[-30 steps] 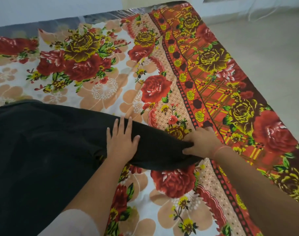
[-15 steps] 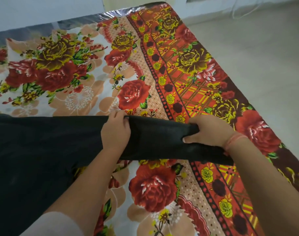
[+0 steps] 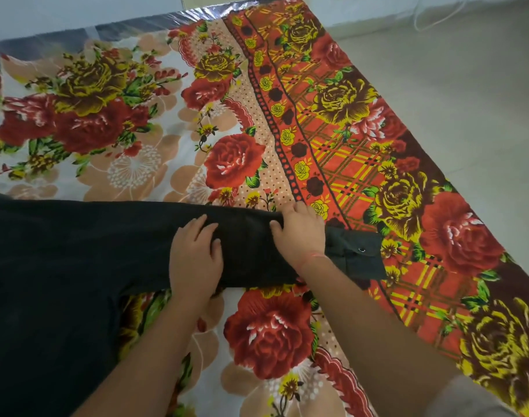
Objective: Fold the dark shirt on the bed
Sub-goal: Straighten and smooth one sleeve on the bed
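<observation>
Shirt (image 3: 76, 266) on bed (image 3: 257, 115), body cut off at left edge. Left hand (image 3: 195, 260) flat on sleeve (image 3: 248, 245); right hand (image 3: 300, 233) pressing sleeve, fingertips hidden, grip unclear. Cuff (image 3: 356, 254) right.

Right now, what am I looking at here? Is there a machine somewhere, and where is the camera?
No machine: a person works with two bare hands. The single picture comes from a camera worn on the person's head, looking forward and down. A dark shirt lies on a bed covered by a flowered sheet. One sleeve stretches out to the right, its buttoned cuff at the end. The left hand rests on the sleeve with fingers bent, and the right hand presses on it near the cuff. Neither lifts anything off the bed.
</observation>
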